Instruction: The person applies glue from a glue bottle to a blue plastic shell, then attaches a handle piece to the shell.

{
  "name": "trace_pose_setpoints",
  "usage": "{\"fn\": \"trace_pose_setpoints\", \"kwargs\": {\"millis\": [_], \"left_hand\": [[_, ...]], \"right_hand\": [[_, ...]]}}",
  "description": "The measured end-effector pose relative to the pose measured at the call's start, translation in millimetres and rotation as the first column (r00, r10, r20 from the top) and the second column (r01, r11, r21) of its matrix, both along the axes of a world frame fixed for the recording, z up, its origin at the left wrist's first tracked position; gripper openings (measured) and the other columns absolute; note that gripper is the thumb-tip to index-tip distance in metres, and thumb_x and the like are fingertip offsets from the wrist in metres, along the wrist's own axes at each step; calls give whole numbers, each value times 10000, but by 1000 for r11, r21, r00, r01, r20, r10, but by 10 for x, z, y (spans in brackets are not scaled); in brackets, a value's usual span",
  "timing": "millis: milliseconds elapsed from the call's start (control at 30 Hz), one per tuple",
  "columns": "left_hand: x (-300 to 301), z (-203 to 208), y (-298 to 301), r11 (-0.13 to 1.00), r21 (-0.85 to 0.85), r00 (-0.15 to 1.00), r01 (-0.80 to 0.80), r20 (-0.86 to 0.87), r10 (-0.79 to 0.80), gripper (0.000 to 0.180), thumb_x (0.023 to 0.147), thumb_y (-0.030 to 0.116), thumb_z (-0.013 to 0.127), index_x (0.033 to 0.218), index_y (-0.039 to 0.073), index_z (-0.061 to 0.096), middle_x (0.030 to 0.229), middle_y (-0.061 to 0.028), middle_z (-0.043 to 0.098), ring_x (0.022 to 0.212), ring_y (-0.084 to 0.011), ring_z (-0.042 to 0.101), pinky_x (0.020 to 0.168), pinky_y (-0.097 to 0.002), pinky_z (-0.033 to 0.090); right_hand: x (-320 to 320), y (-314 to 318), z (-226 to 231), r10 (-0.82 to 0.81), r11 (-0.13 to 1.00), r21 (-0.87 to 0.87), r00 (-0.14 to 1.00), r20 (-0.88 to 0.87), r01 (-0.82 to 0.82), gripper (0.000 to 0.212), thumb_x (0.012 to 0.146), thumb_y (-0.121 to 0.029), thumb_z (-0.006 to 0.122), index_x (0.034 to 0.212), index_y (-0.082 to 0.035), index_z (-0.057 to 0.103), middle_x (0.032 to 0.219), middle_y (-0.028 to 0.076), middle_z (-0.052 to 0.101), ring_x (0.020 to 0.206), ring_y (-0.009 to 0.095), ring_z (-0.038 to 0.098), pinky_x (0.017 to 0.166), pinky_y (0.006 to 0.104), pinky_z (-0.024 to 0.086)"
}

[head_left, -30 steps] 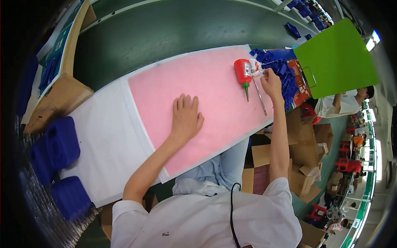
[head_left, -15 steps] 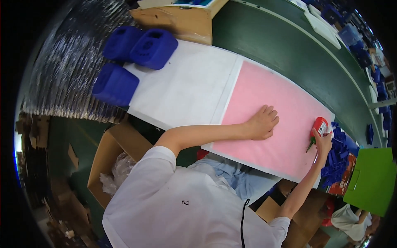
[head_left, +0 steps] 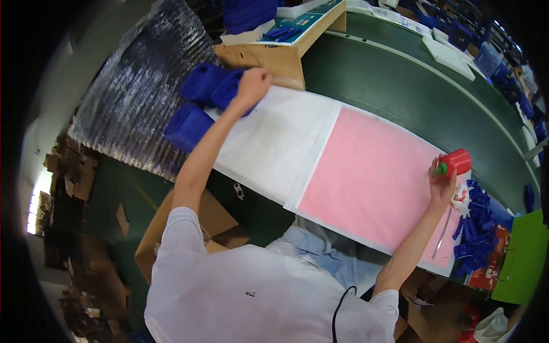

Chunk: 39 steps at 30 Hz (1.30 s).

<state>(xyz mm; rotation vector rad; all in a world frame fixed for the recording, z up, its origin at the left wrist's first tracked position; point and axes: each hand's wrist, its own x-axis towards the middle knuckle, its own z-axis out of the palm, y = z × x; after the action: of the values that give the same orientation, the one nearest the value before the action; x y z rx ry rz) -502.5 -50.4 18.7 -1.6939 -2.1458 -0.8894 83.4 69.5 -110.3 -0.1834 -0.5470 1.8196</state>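
Observation:
My left hand [head_left: 253,88] is at the far left of the table, its fingers curled at the right edge of a blue boxy plastic part [head_left: 224,93]. The grip is partly hidden behind the hand. Two more such parts stand close by: one blue part [head_left: 200,81] behind and one blue part [head_left: 187,127] nearer me. On the right, my right hand [head_left: 441,184] is closed around a red squeeze bottle [head_left: 458,162] with a green nozzle. The bottle is raised and tipped, nozzle toward the left. Below it lies a pink sheet [head_left: 366,177] on the table.
A white sheet [head_left: 274,143] adjoins the pink one. Beside my right forearm lie a slim metal tool [head_left: 442,234], a white crumpled item [head_left: 460,196] and several small blue pieces [head_left: 476,234]. A wooden stand [head_left: 263,60], silvery bubble wrap [head_left: 143,86], an open carton [head_left: 220,214] and a green panel [head_left: 520,257] surround the table.
My left hand has gone from the pink sheet to the far-left blue part. My right hand has raised and turned the red bottle, so its nozzle no longer points down. The view has shifted.

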Motion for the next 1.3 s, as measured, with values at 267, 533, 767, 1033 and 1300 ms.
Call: {"fn": "trace_pose_setpoints", "kwargs": {"millis": [267,533,767,1033,1300], "left_hand": [[-819,26,470,810,-556,982,-185,-66,179,510,856,360,544,1008,-121,625,1036,-335,617,1036,-448,594,914,-459,466],[-1228,-513,624,748,-497,887,-441,-116,446,838,750,511,709,1230,-125,447,1215,-314,559,1161,-424,538,978,-447,437],[-724,-380,359,817,-205,841,-539,-190,507,748,743,391,754,1305,13,436,1042,-232,658,1025,-411,617,901,-444,479],[1152,257,-547,921,345,983,-183,63,171,339,857,110,673,1167,-1,594,1002,-131,669,856,-195,622,818,-304,492],[2533,595,-579,642,533,231,552,642,-732,889,836,541,492,1475,9,179,1276,-316,506,1169,-339,533,1066,-410,340]], "right_hand": [[-479,279,-342,-155,988,-26,979,-136,153,564,803,-32,713,1303,-51,452,1355,163,510,1110,257,554,881,362,474],[-653,160,-167,-301,944,-114,950,86,309,546,809,10,696,1293,-60,452,1314,167,540,1080,217,565,843,332,483],[-684,140,-62,-314,912,-243,944,104,330,454,789,27,716,1183,-79,518,1245,162,587,1012,213,596,829,347,499],[-727,203,-155,-264,928,-213,942,207,306,382,798,6,721,1136,-72,563,1079,85,634,966,194,598,817,362,495],[-679,273,-164,-251,932,-197,933,258,305,305,816,-40,720,1089,-81,588,1052,76,640,966,196,593,820,365,492]]}}
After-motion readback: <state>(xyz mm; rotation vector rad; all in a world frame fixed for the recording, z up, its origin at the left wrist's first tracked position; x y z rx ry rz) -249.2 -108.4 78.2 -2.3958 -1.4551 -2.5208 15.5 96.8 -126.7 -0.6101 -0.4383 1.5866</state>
